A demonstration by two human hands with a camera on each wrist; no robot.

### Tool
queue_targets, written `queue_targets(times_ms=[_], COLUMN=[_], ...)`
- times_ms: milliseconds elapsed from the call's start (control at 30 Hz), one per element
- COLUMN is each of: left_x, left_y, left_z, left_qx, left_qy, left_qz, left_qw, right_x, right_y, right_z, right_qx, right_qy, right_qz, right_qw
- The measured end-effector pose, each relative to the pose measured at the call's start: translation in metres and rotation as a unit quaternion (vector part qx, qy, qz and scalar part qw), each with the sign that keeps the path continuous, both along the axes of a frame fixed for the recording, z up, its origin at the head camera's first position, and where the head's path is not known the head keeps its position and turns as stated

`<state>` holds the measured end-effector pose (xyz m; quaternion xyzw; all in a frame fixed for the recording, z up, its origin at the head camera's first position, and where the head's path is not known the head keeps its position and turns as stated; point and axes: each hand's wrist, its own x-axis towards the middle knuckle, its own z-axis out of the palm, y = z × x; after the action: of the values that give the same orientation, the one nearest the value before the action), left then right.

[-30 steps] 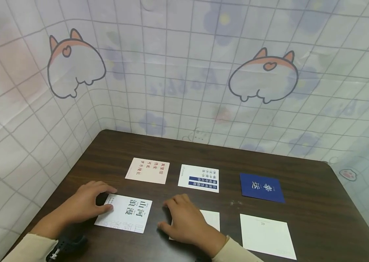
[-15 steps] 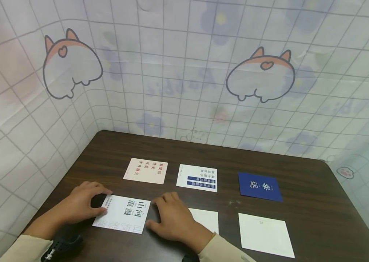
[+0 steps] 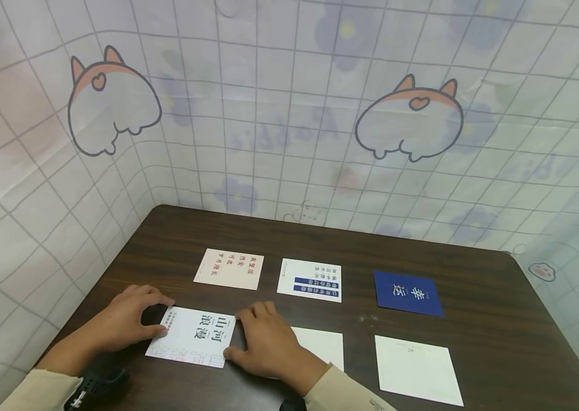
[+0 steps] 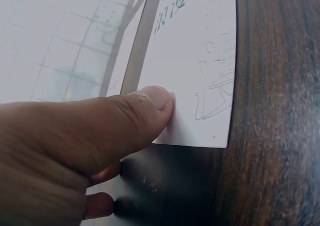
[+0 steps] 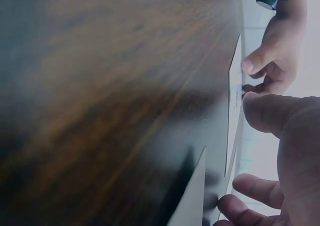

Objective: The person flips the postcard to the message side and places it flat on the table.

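Note:
A white card [image 3: 194, 337] with large dark-green characters and faint line drawings lies at the front left of the table. My left hand [image 3: 122, 319] is at its left edge, with the thumb [image 4: 152, 106] resting on the card's face and the forefinger near the far corner. My right hand [image 3: 271, 342] comes from the other side, thumb at the near right corner and forefinger at the far right corner. Its relaxed fingers are spread apart in the right wrist view. Under that hand's far side, a plain white card [image 3: 322, 345] is partly hidden.
Behind lie a pale pink card [image 3: 230, 269], a white card with blue bands [image 3: 311, 274] and a dark-blue card [image 3: 407, 294]. A cream card [image 3: 418, 371] lies at the front right of the dark wooden table [image 3: 505, 331]. A patterned cloth [image 3: 289, 171] hangs around it.
My right hand has moved left, off most of the plain white card, to the right edge of the card with green characters. My left hand has stayed at that card's left edge.

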<state>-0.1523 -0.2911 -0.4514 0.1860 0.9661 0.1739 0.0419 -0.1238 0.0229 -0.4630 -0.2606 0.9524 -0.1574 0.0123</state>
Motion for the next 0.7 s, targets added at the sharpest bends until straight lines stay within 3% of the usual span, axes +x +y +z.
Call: queue_targets(times_ms=[700], left_x=[-0.004], left_y=[0.003], left_z=[-0.001], left_qx=[-0.006], left_qy=[0.002], left_qz=[-0.008], left_qw=[0.9999], right_x=[-0.003], right_y=[-0.011], right_z=[0.001], right_qx=[0.066], right_qy=[0.009], right_qz=[-0.001], right_qw=[0.9978])
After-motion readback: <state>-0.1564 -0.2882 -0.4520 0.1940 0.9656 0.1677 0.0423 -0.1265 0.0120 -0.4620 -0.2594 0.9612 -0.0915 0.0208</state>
